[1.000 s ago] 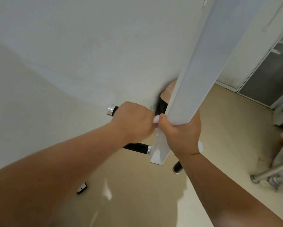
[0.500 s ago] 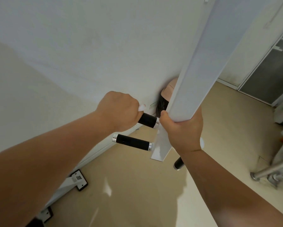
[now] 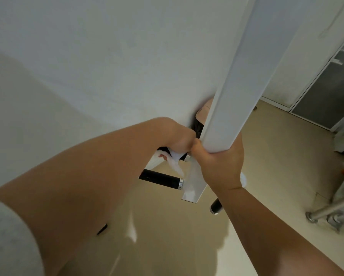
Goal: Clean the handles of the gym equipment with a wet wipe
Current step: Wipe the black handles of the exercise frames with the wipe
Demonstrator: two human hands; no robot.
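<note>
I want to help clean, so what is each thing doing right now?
left hand: grips the wet wipe round the upper handle
wet wipe: wrapped on the upper handle, tail hanging
lower handle: bare, untouched
right hand: grips the white post

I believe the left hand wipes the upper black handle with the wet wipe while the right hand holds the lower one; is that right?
Not quite: the head view shows the right hand gripping the white post, not the lower handle. The left hand does hold the wet wipe on the upper handle.
</note>
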